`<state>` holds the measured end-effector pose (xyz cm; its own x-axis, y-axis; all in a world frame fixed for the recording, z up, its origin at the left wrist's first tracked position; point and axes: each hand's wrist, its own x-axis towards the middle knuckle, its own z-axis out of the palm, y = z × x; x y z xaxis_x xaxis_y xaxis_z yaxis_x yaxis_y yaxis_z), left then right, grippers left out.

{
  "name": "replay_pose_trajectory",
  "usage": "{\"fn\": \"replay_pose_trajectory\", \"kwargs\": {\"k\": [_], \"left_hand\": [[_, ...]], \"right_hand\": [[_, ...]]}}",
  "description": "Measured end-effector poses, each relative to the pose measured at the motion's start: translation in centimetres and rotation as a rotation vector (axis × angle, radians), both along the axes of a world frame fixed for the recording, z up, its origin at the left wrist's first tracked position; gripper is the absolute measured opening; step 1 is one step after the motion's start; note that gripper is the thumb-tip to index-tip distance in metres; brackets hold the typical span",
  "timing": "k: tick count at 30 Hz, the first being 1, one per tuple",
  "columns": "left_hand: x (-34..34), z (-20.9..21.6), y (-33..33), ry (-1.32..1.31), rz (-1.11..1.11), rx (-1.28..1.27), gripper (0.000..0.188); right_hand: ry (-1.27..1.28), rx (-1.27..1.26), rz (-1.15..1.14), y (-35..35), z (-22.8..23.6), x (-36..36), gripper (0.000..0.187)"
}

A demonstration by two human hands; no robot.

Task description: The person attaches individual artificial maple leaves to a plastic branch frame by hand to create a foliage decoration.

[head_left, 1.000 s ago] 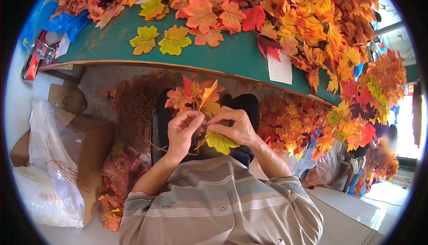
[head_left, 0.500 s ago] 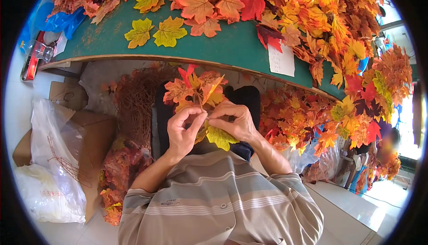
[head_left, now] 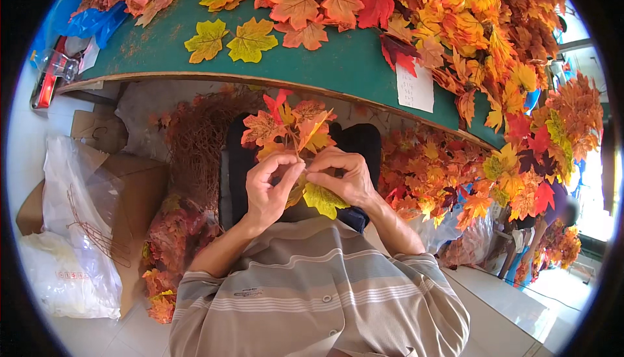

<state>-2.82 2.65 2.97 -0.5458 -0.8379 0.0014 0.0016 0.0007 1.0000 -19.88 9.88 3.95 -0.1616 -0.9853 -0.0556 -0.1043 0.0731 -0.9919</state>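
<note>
Close above my lap, my left hand (head_left: 272,187) pinches the thin brown stem of an artificial maple leaf garland (head_left: 263,129) between thumb and fingertips. Its orange, red and yellow leaves fan out beyond my fingers. Beside it, my right hand (head_left: 343,176) is closed too, thumb and forefinger pressed together at the same stem, almost touching the left fingertips. A yellow-green leaf (head_left: 324,201) hangs just under the right hand. Exactly what lies between the right fingertips is too small to make out.
A green table (head_left: 162,48) curves across in front, with heaped autumn leaves (head_left: 481,25) and a paper note (head_left: 415,89). Brown stems (head_left: 201,136) are bundled below, left of my legs. A cardboard box (head_left: 140,194) and plastic bag (head_left: 75,272) stand left. Another person (head_left: 558,207) is far right.
The whole view has shifted slightly. Both hands keep nearly the same pinch on the garland, with only small finger movement.
</note>
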Motion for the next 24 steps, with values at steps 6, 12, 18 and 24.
{"fn": "replay_pose_trajectory", "kwargs": {"k": [6, 12, 18, 24], "left_hand": [[-0.5, 0.8, -0.3, -0.029, -0.005, -0.153, 0.006], [-0.9, 1.2, -0.2, -0.053, -0.036, -0.274, 0.007], [-0.2, 0.1, 0.2, -0.029, -0.043, 0.07, 0.005], [-1.4, 0.4, -1.6, -0.004, -0.149, 0.318, 0.008]], "right_hand": [[0.011, -0.008, 0.008, -0.1, 0.1, -0.3, 0.009], [0.072, -0.152, -0.003, 0.0, -0.7, -0.6, 0.009], [0.046, -0.115, 0.051, -0.3, -0.4, -0.5, 0.009], [-0.123, 0.092, -0.019, -0.8, -0.6, -1.4, 0.01]]}}
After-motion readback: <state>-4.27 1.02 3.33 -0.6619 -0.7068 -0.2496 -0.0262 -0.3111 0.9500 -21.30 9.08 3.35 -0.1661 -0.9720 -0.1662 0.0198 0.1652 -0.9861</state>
